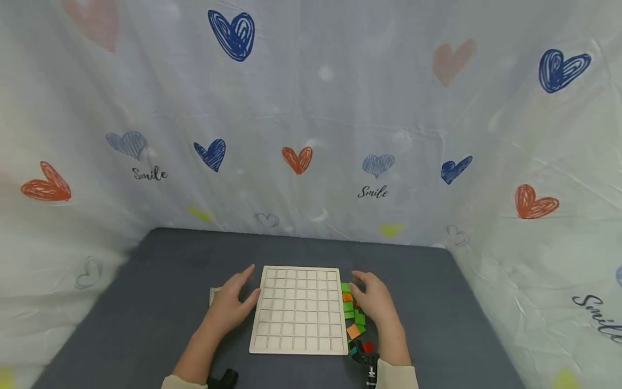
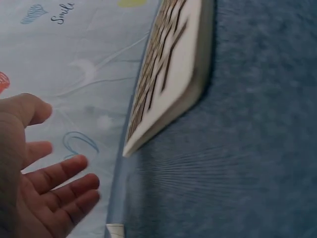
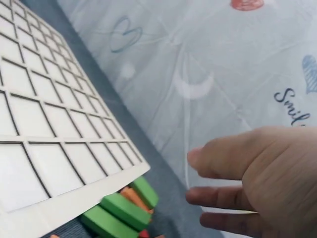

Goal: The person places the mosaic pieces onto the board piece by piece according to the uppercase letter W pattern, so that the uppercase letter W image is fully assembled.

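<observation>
A pale wooden grid board with rows of square recesses lies on the dark table, its cells bare. My left hand is beside the board's left edge, fingers spread and relaxed, holding nothing; the left wrist view shows that hand with its palm visible. On the other side, my right hand hovers over the loose coloured tiles, thumb and fingers apart. In the right wrist view the right hand holds nothing, and green tiles lie against the board's edge, with an orange tile among them.
Down the board's right side lie several green, orange and red tiles, including a red tile. Behind my left hand a small pale object shows partly. A white curtain with printed hearts surrounds the dark table.
</observation>
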`<state>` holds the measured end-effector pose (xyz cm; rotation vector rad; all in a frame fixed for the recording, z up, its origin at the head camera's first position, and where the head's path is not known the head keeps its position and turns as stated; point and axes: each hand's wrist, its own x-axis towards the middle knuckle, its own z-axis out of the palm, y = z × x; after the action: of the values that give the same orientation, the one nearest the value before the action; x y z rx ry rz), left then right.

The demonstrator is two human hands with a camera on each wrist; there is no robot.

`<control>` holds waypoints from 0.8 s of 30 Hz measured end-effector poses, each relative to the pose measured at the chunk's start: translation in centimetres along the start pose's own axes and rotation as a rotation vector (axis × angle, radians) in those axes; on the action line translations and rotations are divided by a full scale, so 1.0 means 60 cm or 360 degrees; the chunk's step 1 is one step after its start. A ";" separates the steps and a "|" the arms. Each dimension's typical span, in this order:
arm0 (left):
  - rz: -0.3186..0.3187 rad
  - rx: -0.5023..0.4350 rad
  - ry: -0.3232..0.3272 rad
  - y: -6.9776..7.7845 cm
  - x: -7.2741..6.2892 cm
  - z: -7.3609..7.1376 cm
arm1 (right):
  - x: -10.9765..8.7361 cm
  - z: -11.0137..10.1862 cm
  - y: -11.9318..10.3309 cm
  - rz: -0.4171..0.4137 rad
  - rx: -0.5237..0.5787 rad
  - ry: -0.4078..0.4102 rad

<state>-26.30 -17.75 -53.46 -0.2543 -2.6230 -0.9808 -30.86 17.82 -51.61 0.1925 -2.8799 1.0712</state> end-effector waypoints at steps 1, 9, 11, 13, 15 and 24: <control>-0.0028 0.0000 -0.0029 0.000 0.000 0.003 | 0.004 0.003 0.001 -0.0012 -0.0033 0.0001; -0.0222 -0.0025 -0.0417 -0.006 -0.002 0.021 | 0.014 0.022 0.016 0.0031 -0.0168 -0.0039; -0.0210 -0.0001 -0.0487 -0.009 -0.004 0.023 | 0.014 0.025 0.019 0.0022 -0.0201 -0.0031; -0.0182 0.0030 -0.0525 -0.010 -0.006 0.023 | 0.014 0.030 0.022 0.0009 -0.0244 -0.0015; -0.0150 0.0061 -0.0550 -0.012 -0.007 0.024 | 0.016 0.033 0.025 -0.0007 -0.0286 0.0007; -0.0081 0.0119 -0.0497 -0.016 -0.012 0.029 | 0.022 0.034 0.033 -0.0063 -0.0341 0.0045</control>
<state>-26.29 -17.35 -55.52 -0.3493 -2.9547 -0.9210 -32.50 17.84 -54.31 0.2191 -2.9239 0.7459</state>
